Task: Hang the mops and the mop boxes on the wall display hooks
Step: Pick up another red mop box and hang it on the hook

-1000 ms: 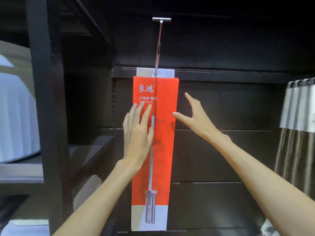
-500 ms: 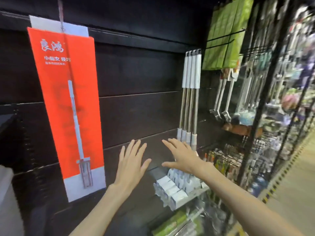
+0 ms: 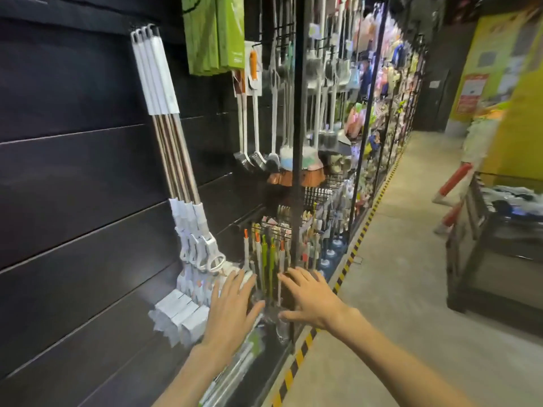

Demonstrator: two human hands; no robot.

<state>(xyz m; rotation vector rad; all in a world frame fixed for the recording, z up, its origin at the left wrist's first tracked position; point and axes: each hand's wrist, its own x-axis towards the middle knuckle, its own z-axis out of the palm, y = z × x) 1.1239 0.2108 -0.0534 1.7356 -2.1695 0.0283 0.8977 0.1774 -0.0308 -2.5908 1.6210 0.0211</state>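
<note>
Several white-handled mops (image 3: pixel 169 136) hang together from a hook high on the black slatted wall (image 3: pixel 73 171), their white heads (image 3: pixel 179 312) low down. Green mop boxes (image 3: pixel 214 33) hang at the top, to the right of the mops. My left hand (image 3: pixel 232 306) is open with fingers spread, just right of the mop heads and holding nothing. My right hand (image 3: pixel 308 298) is also open and empty, in front of the lower rack of small brushes. The orange mop box is out of view.
Brushes and cleaning tools (image 3: pixel 276 142) hang on a black wire rack to the right. A black post (image 3: pixel 299 127) stands before them. Yellow-black tape (image 3: pixel 352 251) edges the concrete aisle. A black trolley (image 3: pixel 499 245) stands at the right.
My view has swung right, away from the hanging orange box, which has left the frame. Both hands let go of it, dropped low and now hover open near the mop heads.
</note>
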